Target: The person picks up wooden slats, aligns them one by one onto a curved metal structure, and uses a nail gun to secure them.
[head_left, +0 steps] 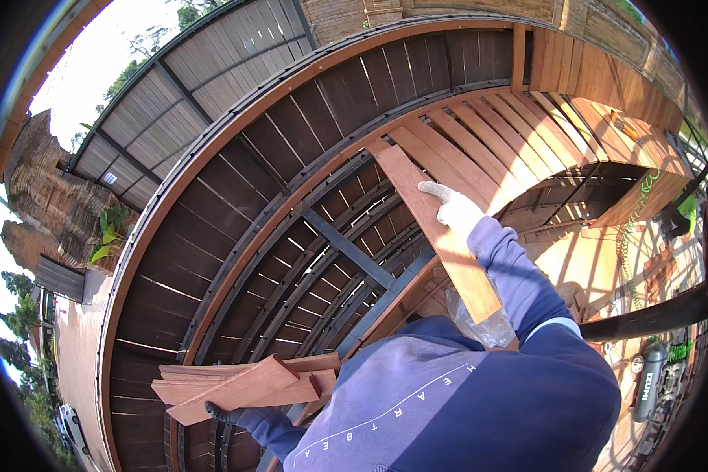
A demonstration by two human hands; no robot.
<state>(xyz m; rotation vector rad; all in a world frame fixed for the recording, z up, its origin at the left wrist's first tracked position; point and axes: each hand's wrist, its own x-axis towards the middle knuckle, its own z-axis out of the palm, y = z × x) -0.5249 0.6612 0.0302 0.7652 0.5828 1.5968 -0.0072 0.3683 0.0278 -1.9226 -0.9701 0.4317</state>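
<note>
The right hand [448, 208] lies on a plank [450, 250], 1 finger extended, grip unclear; the left hand [222, 413] clutches boards [248, 389]. Tilted, that uneven stack could slip into the open frame [352, 252] between them. Lettering marks the sweatshirt [417, 401] and, far right, a tank [647, 401].

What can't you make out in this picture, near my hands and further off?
All in the head view:
Left hand: most of the palm and fingers, hidden by the stacked boards.
Board count: uncertain, since they overlap.
Right hand: whether it grips or only rests on the long plank, whose underside is out of sight.
Clear plastic: partly covered by that plank.
Car: small, cut off by the fisheye's dark edge.
</note>
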